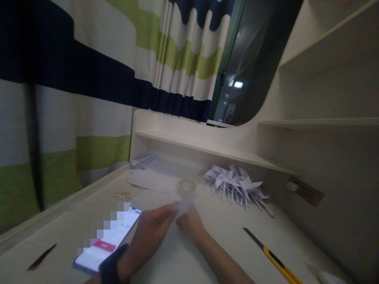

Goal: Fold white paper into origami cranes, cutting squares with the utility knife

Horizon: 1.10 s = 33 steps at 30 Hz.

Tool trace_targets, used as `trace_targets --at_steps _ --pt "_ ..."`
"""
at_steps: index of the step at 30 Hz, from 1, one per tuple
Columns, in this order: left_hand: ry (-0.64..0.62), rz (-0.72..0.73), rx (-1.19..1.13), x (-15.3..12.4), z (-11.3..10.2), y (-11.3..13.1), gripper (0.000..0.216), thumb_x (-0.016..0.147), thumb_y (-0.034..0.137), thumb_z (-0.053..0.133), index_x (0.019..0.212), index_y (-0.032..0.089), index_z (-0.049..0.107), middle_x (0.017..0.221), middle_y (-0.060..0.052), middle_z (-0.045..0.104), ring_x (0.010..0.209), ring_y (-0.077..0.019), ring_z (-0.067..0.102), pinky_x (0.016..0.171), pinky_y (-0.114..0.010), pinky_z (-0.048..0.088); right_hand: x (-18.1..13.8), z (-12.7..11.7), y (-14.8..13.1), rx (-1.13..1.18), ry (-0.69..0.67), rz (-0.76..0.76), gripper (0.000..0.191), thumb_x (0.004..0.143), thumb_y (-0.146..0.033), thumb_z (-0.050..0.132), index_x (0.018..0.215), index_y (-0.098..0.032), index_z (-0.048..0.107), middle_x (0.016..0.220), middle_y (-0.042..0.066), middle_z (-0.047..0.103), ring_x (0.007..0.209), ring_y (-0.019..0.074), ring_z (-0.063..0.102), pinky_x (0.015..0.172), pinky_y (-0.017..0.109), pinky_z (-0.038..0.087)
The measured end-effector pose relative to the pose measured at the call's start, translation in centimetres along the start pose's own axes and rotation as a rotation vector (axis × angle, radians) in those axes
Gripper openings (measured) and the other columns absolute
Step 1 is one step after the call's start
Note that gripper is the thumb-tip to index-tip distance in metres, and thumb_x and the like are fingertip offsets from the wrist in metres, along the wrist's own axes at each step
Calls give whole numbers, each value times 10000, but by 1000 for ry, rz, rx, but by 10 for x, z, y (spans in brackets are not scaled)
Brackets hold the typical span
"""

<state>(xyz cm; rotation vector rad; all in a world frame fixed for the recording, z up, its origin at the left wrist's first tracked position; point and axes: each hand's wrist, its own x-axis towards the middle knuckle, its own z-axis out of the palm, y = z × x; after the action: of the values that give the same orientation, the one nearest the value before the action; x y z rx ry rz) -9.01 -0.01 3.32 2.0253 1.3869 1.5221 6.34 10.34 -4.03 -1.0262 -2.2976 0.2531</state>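
Note:
A small piece of white paper (186, 205), blurred by motion, is held up over the middle of the desk. My left hand (151, 233), a dark band on its wrist, pinches the paper's left edge. Close beside it, my right hand (189, 221) is closed at the paper's lower right side; its fingertips are partly hidden. Just beyond the paper lies a roll of clear tape (187, 187). A lit smartphone (117, 232) rests left of my left hand. To the right of my right forearm is a yellow utility knife (274, 258) with its blade out.
Paper pinwheels (232, 181) are heaped at the back right. Rolled paper sticks (144, 161) and flat white paper (156, 179) lie at the back left, near small thin sticks (122, 195). A dark red sliver (42, 257) is at the left. Shelves (319, 122) rise on the right.

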Motion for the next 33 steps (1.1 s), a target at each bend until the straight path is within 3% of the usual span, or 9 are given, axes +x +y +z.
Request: trace_targets --at_steps 3,6,8,11,14,21,27,33 --pt "12 -321 -275 23 12 -8 267 815 341 608 917 134 742 784 -47 750 685 -229 696 575 -277 549 -15 -30 17 525 163 263 384 864 -418 498 1131 -187 648 1061 106 699 968 260 626 830 374 476" --pt "17 -466 -538 39 34 -14 330 714 376 704 871 87 733 706 -73 733 572 -213 662 492 -258 503 -28 -49 33 1056 215 441 578 797 -565 549 1217 -169 579 997 130 712 863 256 671 714 349 505" --pt "32 -513 -652 44 52 -15 325 646 355 754 825 85 731 675 -74 722 546 -201 644 485 -250 488 -35 -52 41 1207 224 512 652 701 -587 656 1206 -182 572 869 100 725 701 223 675 593 302 493" --pt "5 -542 -749 45 76 -16 319 592 362 784 760 97 728 634 -65 704 543 -196 630 485 -248 477 -45 -48 49 981 282 566 607 541 -518 795 1002 -147 657 596 21 661 460 151 565 453 240 409" --pt "-22 -573 -754 41 90 -22 381 606 463 760 716 101 719 615 -67 690 543 -194 614 485 -252 467 -52 -48 54 705 325 574 464 576 -509 760 808 -111 697 523 18 624 437 137 524 442 237 386" --pt "74 -617 -676 40 87 -56 590 654 642 658 885 101 699 635 -58 677 530 -198 590 482 -272 457 -57 -74 74 290 329 556 318 815 -330 524 939 -126 733 880 113 740 825 245 660 710 304 482" --pt "102 -628 -659 42 79 -67 568 676 612 646 917 99 675 568 -31 634 458 -175 539 450 -269 430 -47 -72 88 -56 230 588 260 851 -247 508 952 -169 734 960 138 724 982 280 633 872 353 410" --pt "146 -600 -594 46 77 -79 495 640 559 681 853 113 667 610 -33 639 538 -191 574 458 -249 412 -38 -70 96 -183 207 583 245 834 -151 513 981 -127 708 1058 198 655 1077 316 554 926 399 361"
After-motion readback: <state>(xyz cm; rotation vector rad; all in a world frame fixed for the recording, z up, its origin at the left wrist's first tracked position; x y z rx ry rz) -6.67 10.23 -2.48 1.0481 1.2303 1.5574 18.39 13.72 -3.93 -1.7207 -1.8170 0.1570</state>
